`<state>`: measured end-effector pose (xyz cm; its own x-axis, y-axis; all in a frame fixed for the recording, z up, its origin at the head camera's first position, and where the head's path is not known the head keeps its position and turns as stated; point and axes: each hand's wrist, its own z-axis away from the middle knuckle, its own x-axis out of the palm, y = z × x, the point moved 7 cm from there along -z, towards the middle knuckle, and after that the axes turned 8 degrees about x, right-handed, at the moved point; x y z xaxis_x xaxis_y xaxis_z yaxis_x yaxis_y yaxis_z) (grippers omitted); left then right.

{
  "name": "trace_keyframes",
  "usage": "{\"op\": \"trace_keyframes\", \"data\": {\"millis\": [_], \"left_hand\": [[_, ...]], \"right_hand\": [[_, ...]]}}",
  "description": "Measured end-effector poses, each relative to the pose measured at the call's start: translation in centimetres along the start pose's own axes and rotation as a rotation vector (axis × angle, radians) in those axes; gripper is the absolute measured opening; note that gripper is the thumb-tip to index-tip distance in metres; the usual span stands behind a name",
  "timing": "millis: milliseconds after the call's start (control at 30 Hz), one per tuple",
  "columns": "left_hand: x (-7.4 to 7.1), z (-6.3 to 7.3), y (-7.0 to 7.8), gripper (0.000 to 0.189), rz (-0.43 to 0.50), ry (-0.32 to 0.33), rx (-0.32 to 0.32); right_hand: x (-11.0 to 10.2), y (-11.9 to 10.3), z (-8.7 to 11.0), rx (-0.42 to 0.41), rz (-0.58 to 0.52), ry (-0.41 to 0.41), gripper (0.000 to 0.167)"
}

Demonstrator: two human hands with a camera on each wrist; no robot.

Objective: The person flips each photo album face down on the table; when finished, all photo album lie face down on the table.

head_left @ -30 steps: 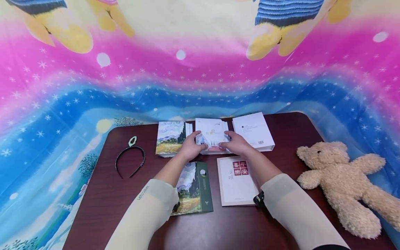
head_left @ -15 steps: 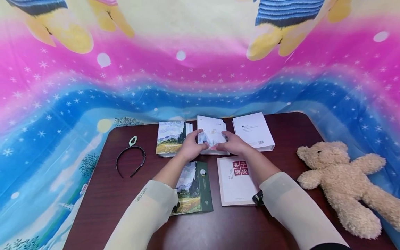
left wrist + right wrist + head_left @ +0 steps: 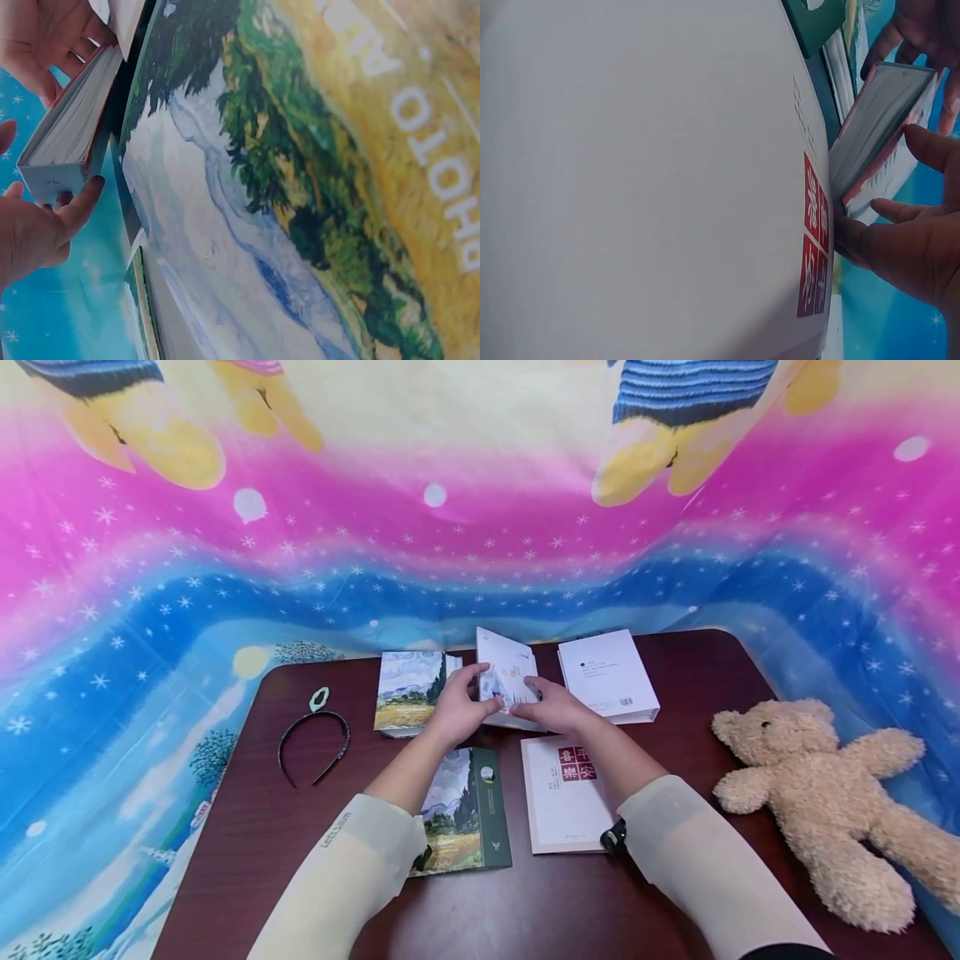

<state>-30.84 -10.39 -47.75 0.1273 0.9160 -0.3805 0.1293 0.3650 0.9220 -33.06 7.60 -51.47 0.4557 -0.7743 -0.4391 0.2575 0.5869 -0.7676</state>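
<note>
In the head view, a thick white photo album [image 3: 504, 652] with a pastel picture on its cover stands tilted at the back middle, its left side raised. My left hand [image 3: 456, 710] grips its left side, and in the left wrist view the fingers [image 3: 79, 210] curl at the spine. On the opposite side my right hand [image 3: 558, 703] holds the album, with the thumb on the cover's near part. From the right wrist, the album's page edges [image 3: 881, 112] show between both hands. Parts of the cover are hidden by the thumbs.
A landscape-painted album [image 3: 408, 689] stands left of the hands, a white album [image 3: 606, 672] right. Nearer lie a green-edged painted album [image 3: 489, 810] and a white cover with red characters [image 3: 558, 810]. A headband [image 3: 347, 731] and a teddy bear [image 3: 832, 793] flank them on the table [image 3: 577, 910].
The white photo album has tipped up, its left side and far edge rising while it turns slightly. My right hand has shifted a little left with it; the other items have stayed put.
</note>
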Motion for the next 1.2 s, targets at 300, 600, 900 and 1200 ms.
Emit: {"op": "trace_keyframes", "data": {"millis": [300,600,900,1200], "left_hand": [[-0.7,0.1,0.0,0.064,0.016,0.040,0.001],[-1.2,0.3,0.5,0.061,0.036,0.060,0.011],[-1.8,0.3,1.2,0.057,-0.025,0.074,0.021],[-2.2,0.4,2.4,0.057,-0.102,0.086,0.079]], "right_hand": [[0.5,-0.6,-0.1,-0.008,0.012,0.005,0.085],[1.0,-0.9,-0.4,-0.015,-0.090,-0.039,0.085],[1.8,-1.0,-0.7,0.020,-0.247,-0.129,0.084],[3.1,-1.4,-0.9,-0.002,-0.429,-0.249,0.078]]}}
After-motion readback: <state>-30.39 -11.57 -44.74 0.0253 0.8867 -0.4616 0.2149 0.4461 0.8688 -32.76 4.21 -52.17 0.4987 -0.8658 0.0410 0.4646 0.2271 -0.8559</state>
